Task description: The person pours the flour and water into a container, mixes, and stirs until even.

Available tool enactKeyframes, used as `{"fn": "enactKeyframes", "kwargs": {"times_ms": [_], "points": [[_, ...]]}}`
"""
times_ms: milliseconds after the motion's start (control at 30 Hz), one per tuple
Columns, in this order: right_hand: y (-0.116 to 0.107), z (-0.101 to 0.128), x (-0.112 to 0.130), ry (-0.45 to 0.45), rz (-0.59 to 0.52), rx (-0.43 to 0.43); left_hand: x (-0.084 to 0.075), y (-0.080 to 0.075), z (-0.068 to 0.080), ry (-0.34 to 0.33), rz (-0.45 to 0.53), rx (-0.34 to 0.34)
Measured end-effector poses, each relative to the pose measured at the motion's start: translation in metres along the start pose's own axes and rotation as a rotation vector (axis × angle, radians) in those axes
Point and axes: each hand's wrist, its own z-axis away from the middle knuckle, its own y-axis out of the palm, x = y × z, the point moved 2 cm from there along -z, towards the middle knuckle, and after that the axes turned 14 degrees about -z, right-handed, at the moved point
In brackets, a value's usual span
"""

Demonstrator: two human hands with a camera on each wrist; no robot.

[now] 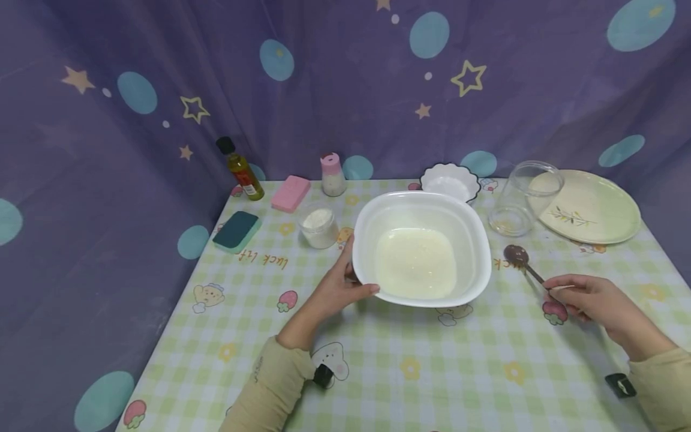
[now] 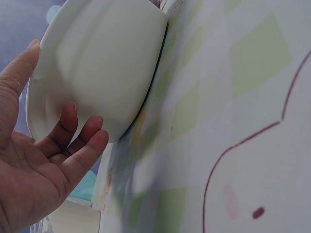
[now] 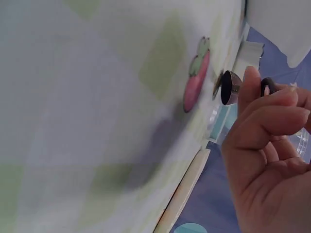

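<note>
A large white bowl (image 1: pixel 475 240) with milky liquid stands in the middle of the table. My left hand (image 1: pixel 358 273) grips its left rim, thumb on the near edge and fingers against the outer wall. The left wrist view shows those fingers (image 2: pixel 85 138) touching the underside of the bowl (image 2: pixel 107 58). My right hand (image 1: pixel 556 293) pinches the handle of a dark spoon (image 1: pixel 517 255), to the right of the bowl. The spoon's head lies on or just above the cloth. In the right wrist view the spoon (image 3: pixel 230 88) sticks out past my fingertips (image 3: pixel 252 82).
Along the back stand an oil bottle (image 1: pixel 241 170), a pink block (image 1: pixel 290 192), a pink-capped shaker (image 1: pixel 333 174), a scalloped white dish (image 1: pixel 450 181), a glass jar on its side (image 1: pixel 520 198) and a plate (image 1: pixel 591 207). A green sponge (image 1: pixel 236 231) and a cup of white powder (image 1: pixel 320 225) sit at the left.
</note>
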Motion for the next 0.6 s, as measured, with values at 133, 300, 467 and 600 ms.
{"fn": "enactKeyframes", "kwargs": {"times_ms": [133,300,467,600], "points": [[0.004,-0.002,-0.003,0.025,0.082,0.031,-0.001,0.000,0.001,-0.010,-0.015,0.001],[0.009,-0.005,-0.003,0.002,0.224,0.022,-0.012,-0.002,0.003,-0.015,-0.006,0.016],[0.012,-0.008,0.002,0.002,0.336,0.016,-0.018,-0.003,0.004,0.000,-0.002,0.020],[0.014,-0.009,0.007,-0.010,0.433,0.014,-0.008,-0.001,0.002,0.001,-0.015,0.006]]}}
